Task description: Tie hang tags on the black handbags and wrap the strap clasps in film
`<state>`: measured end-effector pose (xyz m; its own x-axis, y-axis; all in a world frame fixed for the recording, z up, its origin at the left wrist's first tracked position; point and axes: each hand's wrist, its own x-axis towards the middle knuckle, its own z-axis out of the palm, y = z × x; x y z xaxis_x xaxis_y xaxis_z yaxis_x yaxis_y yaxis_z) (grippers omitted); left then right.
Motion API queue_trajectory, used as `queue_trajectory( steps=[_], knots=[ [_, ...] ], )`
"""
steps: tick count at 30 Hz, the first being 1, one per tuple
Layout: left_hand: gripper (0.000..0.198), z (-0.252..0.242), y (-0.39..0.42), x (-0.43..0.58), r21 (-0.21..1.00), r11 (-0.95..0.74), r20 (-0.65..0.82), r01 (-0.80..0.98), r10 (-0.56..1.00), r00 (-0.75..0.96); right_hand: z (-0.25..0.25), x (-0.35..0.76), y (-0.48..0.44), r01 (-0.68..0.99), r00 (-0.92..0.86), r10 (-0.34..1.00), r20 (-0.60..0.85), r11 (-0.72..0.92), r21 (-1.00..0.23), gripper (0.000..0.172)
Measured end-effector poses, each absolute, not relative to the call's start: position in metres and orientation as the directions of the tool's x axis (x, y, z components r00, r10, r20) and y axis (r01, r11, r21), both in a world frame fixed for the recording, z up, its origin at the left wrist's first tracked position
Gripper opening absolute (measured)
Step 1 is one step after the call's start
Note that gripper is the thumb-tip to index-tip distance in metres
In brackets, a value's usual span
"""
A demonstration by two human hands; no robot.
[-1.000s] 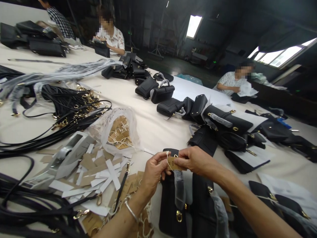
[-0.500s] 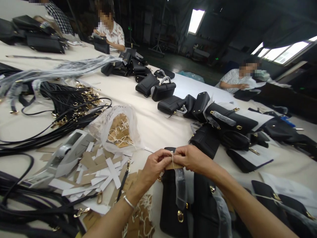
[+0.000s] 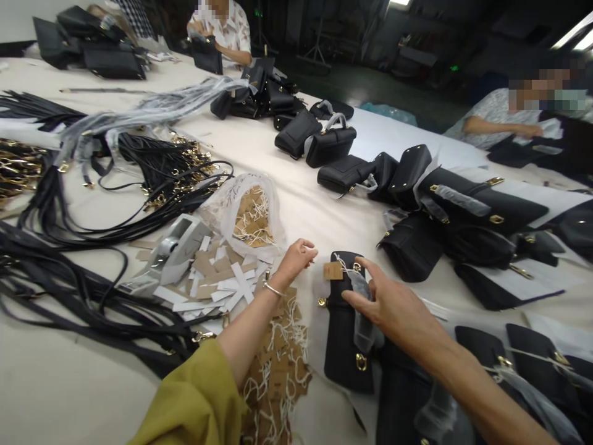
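Note:
A small black handbag (image 3: 340,337) lies upright in front of me with a brown paper tag (image 3: 332,270) hanging by a white string at its top. My right hand (image 3: 391,306) rests over the bag's plastic-wrapped handle (image 3: 362,309), fingers spread, index finger pointing at the tag's string. My left hand (image 3: 295,259) hovers just left of the tag, fingers loosely apart, with nothing visible in them. Its wrist carries a bangle and lies above a heap of loose stringed tags (image 3: 278,364).
A clear plastic bag of tags (image 3: 252,213), a tape dispenser (image 3: 176,250) and cut paper strips (image 3: 217,284) lie to the left. Black straps with gold clasps (image 3: 152,179) fill the far left. More black handbags (image 3: 417,185) line the right. Two people (image 3: 222,25) (image 3: 504,117) work across the table.
Both hands have let go of the tag, which now hangs on the bag. My left hand drew away to the left; my right hand dropped onto the wrapped handle. The camera tilted down.

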<state>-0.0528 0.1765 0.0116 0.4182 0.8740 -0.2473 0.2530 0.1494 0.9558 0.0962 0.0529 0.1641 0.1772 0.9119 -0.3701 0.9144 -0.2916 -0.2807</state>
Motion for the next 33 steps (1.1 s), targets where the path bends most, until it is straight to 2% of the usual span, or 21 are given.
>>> queue_trajectory(
  steps=[6, 8, 12, 14, 16, 20, 26, 31, 33],
  knots=[
    [0.006, 0.026, 0.125, -0.133, 0.881, -0.042, -0.197, 0.47, 0.873, 0.447, 0.165, 0.091, 0.036, 0.962, 0.168, 0.945, -0.282, -0.219, -0.162, 0.066],
    [0.005, 0.028, 0.106, -0.155, 0.806, -0.157, -0.198, 0.571, 0.837, 0.51, 0.167, 0.086, 0.027, 0.973, 0.141, 0.98, -0.138, -0.163, -0.163, 0.064],
    [0.016, 0.024, 0.085, -0.169, 0.553, -0.396, -0.241, 0.733, 0.766, 0.596, 0.178, 0.066, 0.001, 0.984, -0.033, 0.975, 0.219, 0.07, -0.163, 0.052],
    [0.018, 0.019, 0.082, -0.168, 0.515, -0.402, -0.257, 0.757, 0.77, 0.584, 0.179, 0.052, -0.016, 0.971, -0.074, 0.962, 0.264, 0.13, -0.201, 0.046],
    [0.02, 0.016, 0.082, -0.168, 0.493, -0.405, -0.268, 0.77, 0.771, 0.577, 0.175, 0.037, -0.033, 0.943, -0.1, 0.971, 0.215, 0.162, -0.292, 0.04],
    [0.022, 0.015, 0.084, -0.181, 0.476, -0.441, -0.275, 0.761, 0.747, 0.605, 0.152, 0.008, -0.066, 0.88, -0.17, 0.985, 0.027, 0.164, -0.445, 0.029],
    [0.022, 0.019, 0.095, -0.201, 0.457, -0.446, -0.289, 0.769, 0.743, 0.603, 0.128, -0.017, -0.095, 0.858, -0.142, 0.969, -0.204, 0.018, -0.514, 0.025],
    [0.023, 0.026, 0.093, -0.197, 0.457, -0.449, -0.269, 0.767, 0.753, 0.601, 0.111, -0.032, -0.093, 0.785, -0.053, 0.961, -0.271, -0.127, -0.606, 0.024],
    [0.027, 0.029, 0.081, -0.195, 0.461, -0.458, -0.236, 0.76, 0.762, 0.603, 0.097, -0.041, -0.086, 0.765, -0.006, 0.963, -0.271, -0.17, -0.621, 0.031]
  ],
)
